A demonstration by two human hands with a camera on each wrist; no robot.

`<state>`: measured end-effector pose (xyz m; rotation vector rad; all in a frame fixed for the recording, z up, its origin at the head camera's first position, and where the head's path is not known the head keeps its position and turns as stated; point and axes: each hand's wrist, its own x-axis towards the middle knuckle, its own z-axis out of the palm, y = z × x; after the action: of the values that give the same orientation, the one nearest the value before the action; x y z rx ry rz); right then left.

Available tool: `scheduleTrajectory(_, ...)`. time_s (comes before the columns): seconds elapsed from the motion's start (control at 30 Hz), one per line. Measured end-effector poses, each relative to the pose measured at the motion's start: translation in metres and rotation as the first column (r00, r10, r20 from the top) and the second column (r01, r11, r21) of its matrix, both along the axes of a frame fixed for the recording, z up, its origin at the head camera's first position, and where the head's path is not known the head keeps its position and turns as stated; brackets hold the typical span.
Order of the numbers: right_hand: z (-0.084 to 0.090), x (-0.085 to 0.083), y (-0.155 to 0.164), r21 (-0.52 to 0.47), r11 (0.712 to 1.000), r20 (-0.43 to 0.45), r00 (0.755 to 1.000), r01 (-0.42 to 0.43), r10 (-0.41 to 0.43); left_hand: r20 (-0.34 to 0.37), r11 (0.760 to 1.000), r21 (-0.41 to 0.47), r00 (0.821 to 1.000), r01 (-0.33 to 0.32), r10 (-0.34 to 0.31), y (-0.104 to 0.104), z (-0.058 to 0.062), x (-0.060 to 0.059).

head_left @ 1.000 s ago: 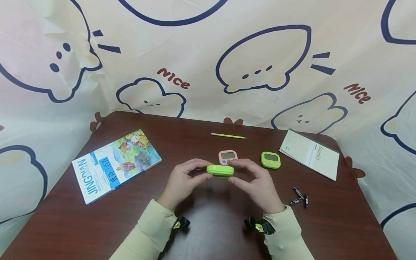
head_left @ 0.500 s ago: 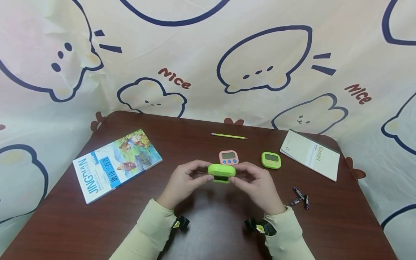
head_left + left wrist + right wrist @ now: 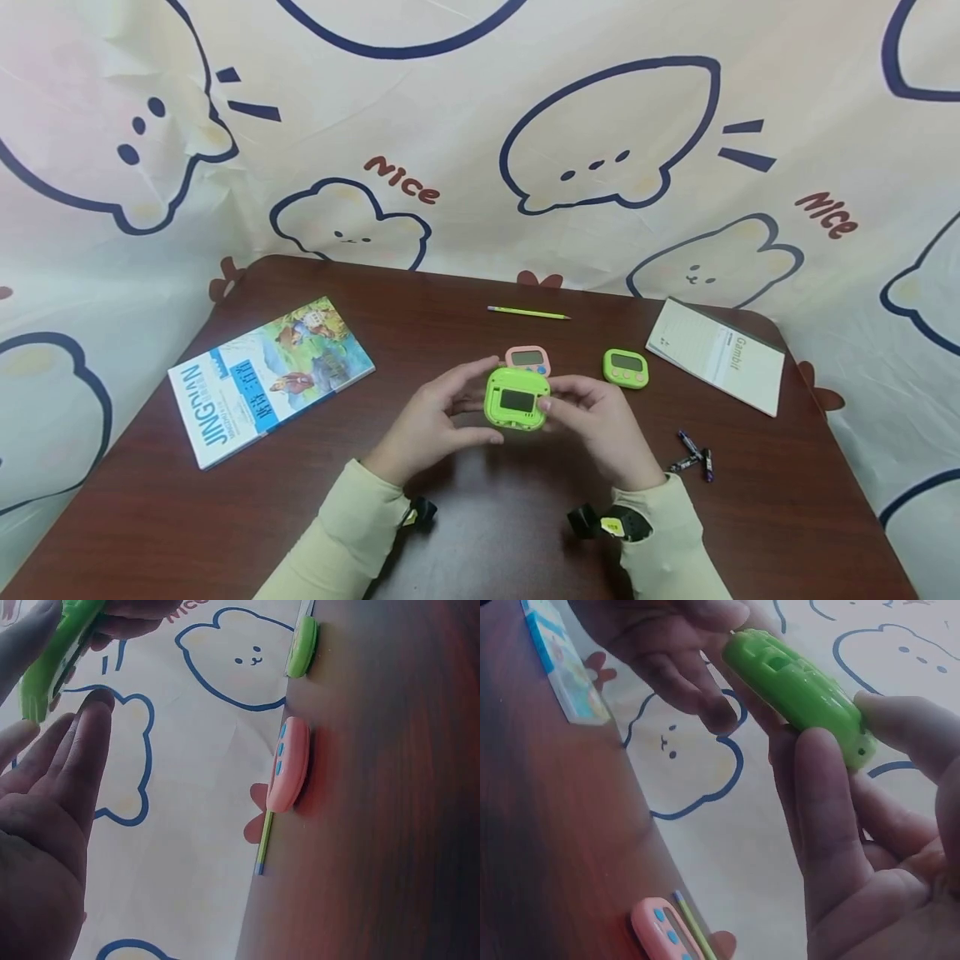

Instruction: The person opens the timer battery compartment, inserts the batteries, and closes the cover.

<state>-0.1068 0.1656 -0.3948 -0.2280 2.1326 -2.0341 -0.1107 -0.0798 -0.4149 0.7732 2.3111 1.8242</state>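
Held timer: green timer [image 3: 516,399], raised above the surface [image 3: 480,517] at frame centre, dark back panel turned toward the head camera.
Right hand [image 3: 600,429]: right of centre, fingers [image 3: 821,817] curled on the green timer's right edge, gripping it.
Left hand [image 3: 431,421]: left of centre, fingers [image 3: 86,757] straight and spread, thumb and fingertips at the green timer's left edge, not curled round it.
Behind the hands: pink timer [image 3: 528,359], flat on the surface, just above the green timer in the frame.
Right of centre: second green timer [image 3: 626,368], face up.
Upper centre: yellow-green pencil [image 3: 528,313], lying crosswise.
Right side: notepad [image 3: 716,354] near the edge; batteries [image 3: 693,454] in a small cluster below it.
Left side: picture book [image 3: 266,379], lying askew.
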Motion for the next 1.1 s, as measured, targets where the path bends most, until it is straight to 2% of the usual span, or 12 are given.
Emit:
scheduleTrajectory(0.2,-0.002,-0.001,-0.002,-0.060,0.996,0.103,0.992,-0.061,0.067,-0.055,0.997,-0.070,0.998,-0.018,0.014,-0.001,-0.001,-0.001)
scheduleTrajectory(0.33,-0.002,0.000,-0.003,-0.037,0.997,0.105,0.992,-0.070,0.073,-0.077,0.997,-0.074,0.997,-0.027,0.021,-0.001,-0.002,-0.002)
scheduleTrajectory(0.5,-0.004,0.002,-0.008,0.066,0.996,-0.010,0.998,-0.060,0.061,-0.104,0.999,-0.045,0.994,-0.027,0.022,0.001,-0.003,-0.001)
scheduleTrajectory(0.7,-0.008,0.008,-0.019,0.144,0.990,-0.152,0.988,-0.007,0.029,-0.107,1.000,-0.030,0.994,0.001,-0.004,0.006,-0.002,0.001)
scheduleTrajectory(0.8,-0.009,0.011,-0.026,0.132,0.991,-0.190,0.982,0.033,-0.008,-0.111,1.000,-0.018,0.994,0.009,-0.011,0.008,-0.002,0.003)
scheduleTrajectory(1.1,-0.014,0.014,-0.038,0.000,0.989,-0.252,0.957,0.147,-0.142,-0.164,1.000,0.013,0.986,0.020,-0.018,0.013,0.001,0.006)
